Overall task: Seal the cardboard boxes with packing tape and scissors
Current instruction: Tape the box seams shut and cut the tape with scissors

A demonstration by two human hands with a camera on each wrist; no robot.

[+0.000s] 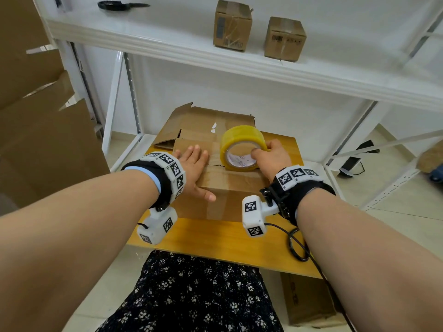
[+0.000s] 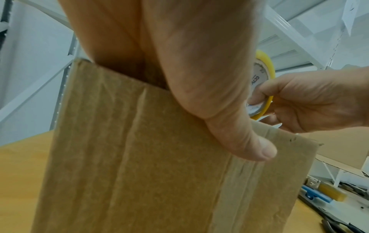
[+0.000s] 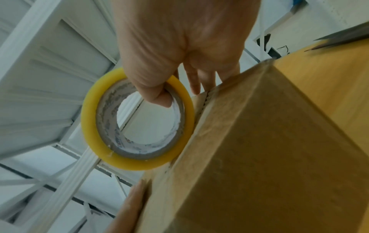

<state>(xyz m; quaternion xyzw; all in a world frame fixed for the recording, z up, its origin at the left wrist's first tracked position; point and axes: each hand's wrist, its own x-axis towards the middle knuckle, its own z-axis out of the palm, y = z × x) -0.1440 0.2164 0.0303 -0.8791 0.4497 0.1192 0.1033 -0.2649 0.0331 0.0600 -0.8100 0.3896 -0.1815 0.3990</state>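
Cardboard box (image 1: 223, 188) sits on the wooden board (image 1: 215, 238), flaps folded shut. Our left hand (image 1: 195, 168) presses flat, fingers straight; our right hand (image 1: 273, 155) grips the tape roll (image 1: 242, 147), thumb through the core. We should keep the roll centred over the seam and the flaps level.

In the middle of the head view you see a brown cardboard box (image 1: 215, 178) on an orange-yellow wooden board (image 1: 215, 240), and on it a yellow tape roll (image 1: 242, 144) with a grey-white core. At the top, the shelf (image 1: 167, 41) is white and the scissors (image 1: 119, 6) are black. Your wristbands (image 1: 172, 171) show black-and-white square markers, and at the bottom your dress (image 1: 196, 295) is black with small white flowers.
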